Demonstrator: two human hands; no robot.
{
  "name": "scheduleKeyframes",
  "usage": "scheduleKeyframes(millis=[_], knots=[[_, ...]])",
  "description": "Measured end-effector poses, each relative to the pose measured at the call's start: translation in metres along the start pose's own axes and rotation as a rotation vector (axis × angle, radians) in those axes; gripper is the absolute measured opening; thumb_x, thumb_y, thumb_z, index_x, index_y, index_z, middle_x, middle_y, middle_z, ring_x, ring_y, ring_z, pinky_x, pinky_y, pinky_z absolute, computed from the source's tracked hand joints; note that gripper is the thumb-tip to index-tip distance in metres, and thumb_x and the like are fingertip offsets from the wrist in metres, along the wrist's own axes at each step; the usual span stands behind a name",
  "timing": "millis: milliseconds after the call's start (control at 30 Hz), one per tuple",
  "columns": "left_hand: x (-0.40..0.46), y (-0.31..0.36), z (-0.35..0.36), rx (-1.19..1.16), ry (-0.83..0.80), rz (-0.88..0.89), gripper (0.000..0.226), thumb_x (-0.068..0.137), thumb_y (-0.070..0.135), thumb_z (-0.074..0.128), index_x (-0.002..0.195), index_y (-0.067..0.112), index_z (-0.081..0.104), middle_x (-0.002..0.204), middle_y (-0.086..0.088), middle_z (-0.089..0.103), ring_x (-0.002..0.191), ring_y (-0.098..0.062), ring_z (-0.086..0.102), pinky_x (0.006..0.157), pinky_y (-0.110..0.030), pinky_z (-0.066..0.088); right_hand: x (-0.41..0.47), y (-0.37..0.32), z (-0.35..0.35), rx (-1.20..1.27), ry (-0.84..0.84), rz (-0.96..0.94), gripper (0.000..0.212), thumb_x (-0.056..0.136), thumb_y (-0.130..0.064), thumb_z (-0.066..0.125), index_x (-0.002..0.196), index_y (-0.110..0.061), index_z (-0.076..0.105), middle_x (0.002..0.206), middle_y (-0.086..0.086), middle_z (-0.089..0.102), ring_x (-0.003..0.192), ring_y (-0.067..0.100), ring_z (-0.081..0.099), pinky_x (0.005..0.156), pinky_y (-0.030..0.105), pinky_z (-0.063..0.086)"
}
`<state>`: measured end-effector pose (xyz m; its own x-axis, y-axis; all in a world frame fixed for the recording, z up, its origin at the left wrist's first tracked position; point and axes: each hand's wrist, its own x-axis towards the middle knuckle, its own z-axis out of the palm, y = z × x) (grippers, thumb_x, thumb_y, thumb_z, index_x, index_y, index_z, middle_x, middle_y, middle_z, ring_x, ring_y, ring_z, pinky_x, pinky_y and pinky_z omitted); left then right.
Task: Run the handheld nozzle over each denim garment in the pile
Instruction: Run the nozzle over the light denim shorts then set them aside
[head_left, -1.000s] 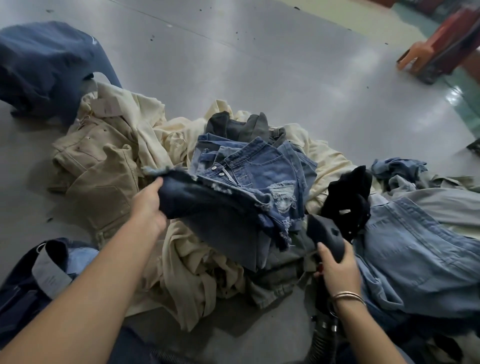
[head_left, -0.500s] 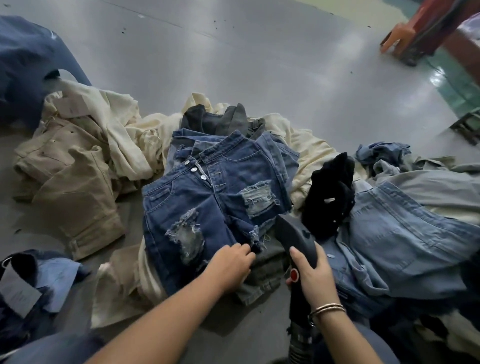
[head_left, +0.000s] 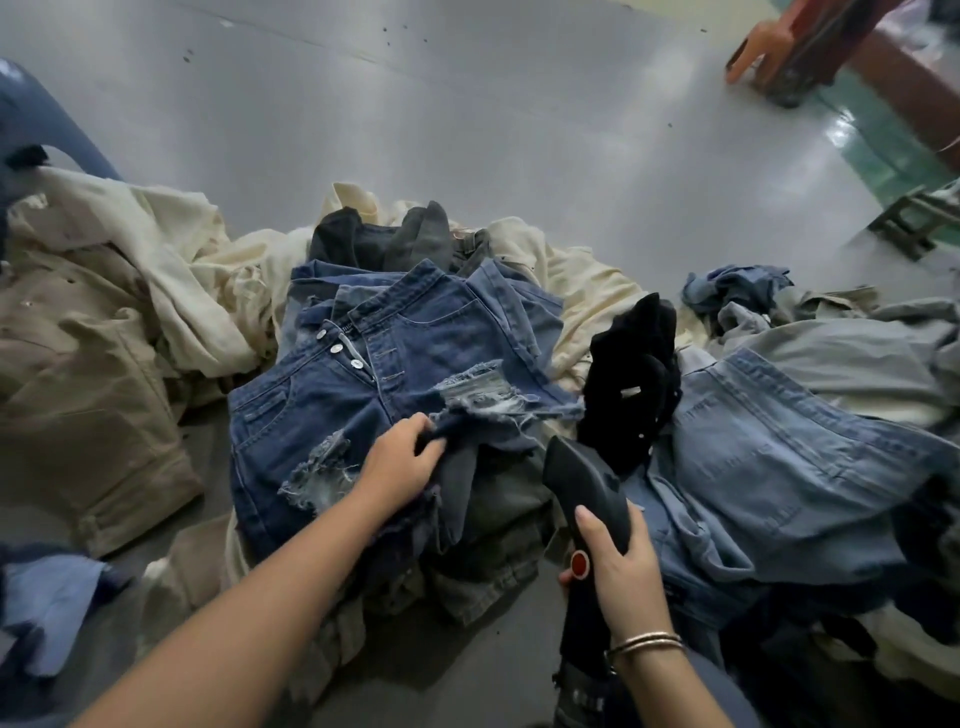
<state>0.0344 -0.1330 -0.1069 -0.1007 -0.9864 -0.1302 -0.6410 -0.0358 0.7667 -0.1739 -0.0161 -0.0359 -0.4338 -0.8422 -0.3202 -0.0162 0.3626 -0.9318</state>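
Left hand (head_left: 400, 457) grips the ripped dark denim shorts (head_left: 363, 395) mid-frame, right hand (head_left: 621, 566) holds the black nozzle (head_left: 584, 480) beside them. Looks early, most of the pile untouched, lighter jeans (head_left: 779, 447) on the right still waiting.

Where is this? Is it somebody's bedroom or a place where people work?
Probably a clothing workshop or factory floor, not a bedroom. Heaps of jeans and beige garments lie on a bare grey floor, and the right hand holds a hose-fed black nozzle.
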Motion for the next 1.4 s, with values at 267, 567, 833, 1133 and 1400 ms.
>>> scheduleKeyframes(millis=[267, 567, 833, 1133, 1400], knots=[[-0.032, -0.009, -0.053, -0.657, 0.094, -0.176, 0.010, 0.096, 0.016, 0.056, 0.095, 0.026, 0.058, 0.090, 0.006, 0.066, 0.082, -0.004, 0.061, 0.071, -0.016, 0.048, -0.030, -0.008, 0.032, -0.145, -0.166, -0.160, 0.036, 0.083, -0.029, 0.071, 0.114, -0.040, 0.057, 0.086, -0.020, 0.071, 0.073, -0.002, 0.065, 0.066, 0.017, 0.052], [-0.053, -0.016, -0.058, -0.539, 0.050, -0.104, 0.009, 0.094, 0.007, 0.056, 0.090, 0.003, 0.063, 0.081, -0.012, 0.061, 0.078, -0.018, 0.056, 0.073, -0.034, 0.045, -0.017, -0.033, 0.088, -0.475, -0.256, -0.304, 0.051, 0.084, -0.039, 0.067, 0.132, -0.039, 0.048, 0.098, -0.012, 0.065, 0.096, 0.009, 0.062, 0.071, 0.012, 0.040], [-0.059, -0.024, -0.064, -0.639, 0.029, -0.179, 0.013, 0.095, 0.011, 0.056, 0.087, 0.006, 0.066, 0.082, -0.007, 0.063, 0.082, -0.021, 0.058, 0.079, -0.036, 0.045, 0.022, -0.038, 0.075, -0.322, -0.063, -0.233, 0.036, 0.086, -0.031, 0.068, 0.120, -0.026, 0.056, 0.090, 0.003, 0.067, 0.066, 0.009, 0.061, 0.059, 0.030, 0.055], [-0.059, -0.033, -0.073, -0.827, 0.138, -0.345, 0.019, 0.097, 0.012, 0.052, 0.089, 0.021, 0.067, 0.082, 0.007, 0.071, 0.081, -0.013, 0.065, 0.064, -0.024, 0.051, 0.053, -0.082, 0.035, 0.007, 0.312, -0.169, 0.038, 0.091, -0.029, 0.062, 0.123, -0.012, 0.052, 0.100, 0.009, 0.064, 0.074, 0.029, 0.065, 0.068, 0.041, 0.059], [-0.050, -0.021, -0.063, -0.691, 0.207, -0.302, 0.026, 0.094, 0.036, 0.056, 0.112, 0.018, 0.061, 0.110, -0.002, 0.067, 0.107, -0.019, 0.060, 0.098, -0.036, 0.045, -0.035, -0.069, 0.062, -0.042, -0.164, -0.054, 0.011, 0.090, -0.011, 0.062, 0.099, -0.011, 0.057, 0.068, 0.005, 0.058, 0.043, 0.010, 0.049, 0.035, 0.022, 0.045]])
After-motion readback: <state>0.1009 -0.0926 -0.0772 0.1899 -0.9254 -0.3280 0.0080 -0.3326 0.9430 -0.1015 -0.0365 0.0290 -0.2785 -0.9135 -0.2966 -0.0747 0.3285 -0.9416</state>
